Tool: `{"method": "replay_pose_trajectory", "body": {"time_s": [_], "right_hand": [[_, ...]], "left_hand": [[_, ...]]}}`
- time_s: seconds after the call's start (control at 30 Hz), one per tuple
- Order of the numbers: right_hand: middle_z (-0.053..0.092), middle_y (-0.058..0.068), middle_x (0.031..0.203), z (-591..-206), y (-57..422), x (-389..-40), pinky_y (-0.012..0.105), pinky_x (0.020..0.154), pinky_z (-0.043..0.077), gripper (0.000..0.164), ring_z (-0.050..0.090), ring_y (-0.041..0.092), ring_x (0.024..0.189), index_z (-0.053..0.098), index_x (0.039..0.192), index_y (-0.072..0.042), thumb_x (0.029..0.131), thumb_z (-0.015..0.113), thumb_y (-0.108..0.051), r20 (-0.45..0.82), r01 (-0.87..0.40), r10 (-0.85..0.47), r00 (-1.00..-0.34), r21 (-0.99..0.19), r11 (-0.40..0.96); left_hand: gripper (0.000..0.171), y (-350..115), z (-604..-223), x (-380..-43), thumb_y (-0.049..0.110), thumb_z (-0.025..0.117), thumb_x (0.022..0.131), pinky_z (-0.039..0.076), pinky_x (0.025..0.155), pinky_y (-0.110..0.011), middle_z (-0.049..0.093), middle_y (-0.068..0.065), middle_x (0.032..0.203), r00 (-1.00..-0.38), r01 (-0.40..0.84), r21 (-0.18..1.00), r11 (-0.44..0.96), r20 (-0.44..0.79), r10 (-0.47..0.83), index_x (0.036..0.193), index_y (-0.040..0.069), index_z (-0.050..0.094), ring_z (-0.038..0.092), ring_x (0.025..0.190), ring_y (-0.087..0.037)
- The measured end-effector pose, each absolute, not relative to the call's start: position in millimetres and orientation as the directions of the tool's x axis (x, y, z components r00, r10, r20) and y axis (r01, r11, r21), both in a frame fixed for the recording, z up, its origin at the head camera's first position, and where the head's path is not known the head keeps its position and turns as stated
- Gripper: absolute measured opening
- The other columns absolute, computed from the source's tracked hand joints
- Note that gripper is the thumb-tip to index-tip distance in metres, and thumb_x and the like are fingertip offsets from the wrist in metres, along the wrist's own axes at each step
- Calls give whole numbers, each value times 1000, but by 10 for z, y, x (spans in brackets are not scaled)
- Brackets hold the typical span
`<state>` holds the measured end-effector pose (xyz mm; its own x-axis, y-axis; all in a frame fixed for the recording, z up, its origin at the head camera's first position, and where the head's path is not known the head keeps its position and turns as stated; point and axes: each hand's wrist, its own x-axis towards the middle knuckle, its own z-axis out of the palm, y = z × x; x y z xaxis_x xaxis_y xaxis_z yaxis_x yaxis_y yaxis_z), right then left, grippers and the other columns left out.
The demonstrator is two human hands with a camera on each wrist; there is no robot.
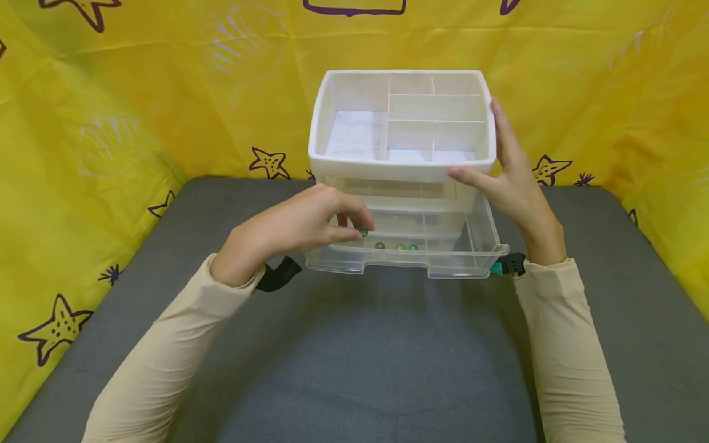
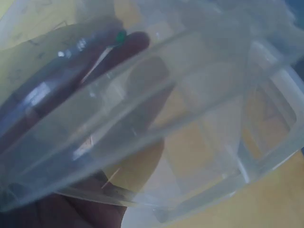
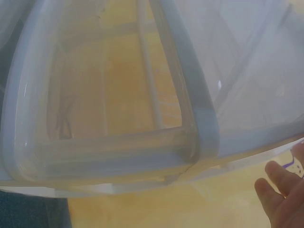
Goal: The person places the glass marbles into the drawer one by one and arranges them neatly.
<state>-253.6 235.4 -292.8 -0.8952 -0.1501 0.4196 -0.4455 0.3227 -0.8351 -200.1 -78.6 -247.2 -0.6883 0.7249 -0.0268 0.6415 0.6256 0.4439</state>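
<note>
Between thumb and fingertips, my left hand [image 1: 301, 221] pinches a small green glass marble [image 1: 363, 232] above the pulled-out clear drawer [image 1: 338, 266]. In the left wrist view that marble [image 2: 121, 37] shows through the clear plastic. Several more marbles [image 1: 407, 247] lie in the drawer near its front wall. My right hand [image 1: 517, 181] holds the upper right corner of the white drawer unit [image 1: 399, 171], thumb on the front rim and fingers along the side. The fingers [image 3: 280, 183] appear beside the unit in the right wrist view.
The unit's top is an open tray [image 1: 354, 135] split by thin dividers [image 1: 433, 122]. It stands on a dark grey table [image 1: 365, 357], in front of a yellow cloth [image 1: 166, 74] with starfish drawings. Dark straps [image 1: 279, 275] show at both wrists.
</note>
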Motion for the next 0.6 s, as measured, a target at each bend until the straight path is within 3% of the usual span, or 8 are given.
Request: {"method": "replay_pose_trajectory", "body": {"time_s": [0.33, 0.6], "right_hand": [[34, 2, 157, -2933, 2350, -2548, 16, 88, 48, 105, 46, 19, 116, 14, 159, -33, 81, 80, -7, 425, -450, -149, -893, -837, 311], [34, 1, 158, -2930, 2349, -2542, 18, 90, 48, 105, 45, 19, 117, 14, 159, -33, 81, 80, -8, 418, -443, -146, -896, -840, 313]], "left_hand": [[18, -770, -2444, -1984, 14, 68, 94, 53, 82, -30, 74, 5, 104, -682, 643, 446, 622, -37, 731, 110, 17, 75, 67, 90, -10], [19, -889, -2524, -1979, 4, 70, 90, 54, 79, -31, 75, -3, 101, -648, 743, 452, 493, 304, 698, 108, 7, 74, 67, 90, -13]]}}
